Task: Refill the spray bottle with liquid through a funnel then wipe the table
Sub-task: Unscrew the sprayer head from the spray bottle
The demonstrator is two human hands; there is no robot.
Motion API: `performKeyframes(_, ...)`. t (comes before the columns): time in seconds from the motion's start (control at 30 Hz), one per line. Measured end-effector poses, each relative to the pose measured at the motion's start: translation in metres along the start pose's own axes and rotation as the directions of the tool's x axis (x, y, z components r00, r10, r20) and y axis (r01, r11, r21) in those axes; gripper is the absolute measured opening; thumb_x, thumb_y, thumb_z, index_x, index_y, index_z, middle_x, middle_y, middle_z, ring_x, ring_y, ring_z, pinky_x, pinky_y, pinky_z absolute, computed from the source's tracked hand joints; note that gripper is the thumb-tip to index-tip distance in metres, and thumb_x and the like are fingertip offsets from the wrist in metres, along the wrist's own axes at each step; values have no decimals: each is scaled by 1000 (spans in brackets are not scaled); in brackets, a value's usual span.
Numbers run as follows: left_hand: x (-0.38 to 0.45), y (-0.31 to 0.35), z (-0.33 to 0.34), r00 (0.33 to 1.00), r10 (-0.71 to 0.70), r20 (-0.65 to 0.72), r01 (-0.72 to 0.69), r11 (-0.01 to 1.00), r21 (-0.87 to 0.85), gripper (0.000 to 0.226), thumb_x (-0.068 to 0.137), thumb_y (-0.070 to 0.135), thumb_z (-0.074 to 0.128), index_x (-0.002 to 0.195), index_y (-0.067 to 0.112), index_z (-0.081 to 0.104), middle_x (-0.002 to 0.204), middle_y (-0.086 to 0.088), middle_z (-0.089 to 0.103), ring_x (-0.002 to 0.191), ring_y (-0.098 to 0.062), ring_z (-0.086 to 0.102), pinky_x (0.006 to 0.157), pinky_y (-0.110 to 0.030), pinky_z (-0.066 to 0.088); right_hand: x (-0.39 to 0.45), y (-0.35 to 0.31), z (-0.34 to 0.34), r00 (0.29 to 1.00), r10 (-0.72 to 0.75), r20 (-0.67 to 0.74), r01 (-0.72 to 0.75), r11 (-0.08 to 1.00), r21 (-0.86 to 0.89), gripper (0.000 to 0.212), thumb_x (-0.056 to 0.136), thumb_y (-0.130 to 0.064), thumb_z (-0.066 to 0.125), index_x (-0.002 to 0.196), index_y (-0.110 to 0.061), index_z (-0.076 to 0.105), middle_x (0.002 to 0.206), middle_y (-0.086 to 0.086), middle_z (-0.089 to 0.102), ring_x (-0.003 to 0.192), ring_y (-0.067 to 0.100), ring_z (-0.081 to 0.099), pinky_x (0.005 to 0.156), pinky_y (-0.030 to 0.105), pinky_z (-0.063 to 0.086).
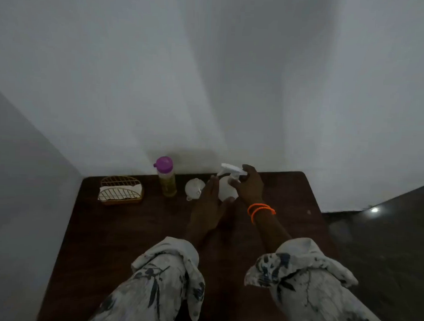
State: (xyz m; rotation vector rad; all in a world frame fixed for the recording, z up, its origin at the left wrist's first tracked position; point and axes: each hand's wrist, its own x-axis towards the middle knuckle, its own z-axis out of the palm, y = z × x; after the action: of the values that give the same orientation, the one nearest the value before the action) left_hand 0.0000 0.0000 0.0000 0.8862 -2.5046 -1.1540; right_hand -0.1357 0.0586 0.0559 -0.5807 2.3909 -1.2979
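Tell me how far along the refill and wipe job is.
Nothing looks finished. In hand: the right hand grips the white trigger head of the spray bottle while the left hand steadies its body, seemingly to unscrew it. Left to do: the funnel lies unused on the table, the purple-capped bottle is capped, and the napkins in the holder are untouched.

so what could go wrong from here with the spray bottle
The right hand grips the spray head while the left hand only steadies the white spray bottle with flat fingers, so twisting may tip it. The funnel lies close beside the left hand and could get knocked. The purple-capped bottle stands near enough to be bumped too.
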Motion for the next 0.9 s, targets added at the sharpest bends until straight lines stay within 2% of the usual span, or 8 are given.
performKeyframes(0.1,5,-4,5,999,-43,14,44,999,-6,93,95,67,46,162,12,14,170,-9,10,156,-23,10,125,-40,19,7,0,2,997,-67,-34,65,996,-55,40,68,-13,90,103,-7,71,93,4,70,84,17,64,75,17,52)
performKeyframes(0.2,4,-6,4,996,-81,32,80,996,25,93,93,57,61,160,7,19,168,-14,17,155,-27,16,125,-43,21,6,0,1,997,-69,-36,66,995,-79,28,67,-13,90,89,-9,72,77,-4,66,68,8,60,59,2,40)
performKeyframes(0.33,3,-8,-1,995,-90,32,90,996,14,111,81,67,69,160,11,16,168,-11,18,154,-26,17,123,-48,26,0,0,-7,997,-77,-18,75,995,-65,25,69,-19,88,85,-12,72,74,-7,67,65,-3,59,57,7,42)
performKeyframes(0.43,-4,-4,-5,987,-137,82,139,990,-19,126,72,70,76,162,17,7,169,-5,13,154,-21,15,123,-44,25,-8,-3,-13,998,-64,19,64,998,1,25,70,-24,89,78,-9,71,68,-2,67,59,3,58,56,15,45)
performKeyframes(0.57,-26,0,-12,972,-210,107,225,961,-163,138,57,68,87,162,22,11,165,-4,26,150,-22,27,121,-48,30,-25,-6,-24,993,-22,118,3,986,165,35,70,-22,91,77,3,68,67,15,68,60,12,61,57,32,50)
performKeyframes(0.7,-57,1,-20,974,-189,128,205,970,-132,121,59,60,90,156,20,30,157,-2,37,144,-20,35,117,-44,34,-56,-10,-30,978,10,210,-50,981,189,33,72,-19,90,81,4,68,67,4,66,56,6,59,53,23,47)
performKeyframes(0.8,-79,3,-30,971,-192,143,214,964,-159,111,56,63,90,148,23,43,148,2,48,134,-15,46,111,-41,43,-78,-9,-29,974,-33,223,0,990,143,44,66,-33,93,84,-2,67,78,12,69,68,13,63,62,34,53)
performKeyframes(0.9,-101,8,-36,979,-174,111,193,960,-204,92,55,58,93,133,23,57,132,7,61,120,-9,56,103,-40,50,-98,-9,-27,970,-58,236,28,991,130,41,65,-28,94,87,-6,68,87,10,72,78,20,69,69,37,58)
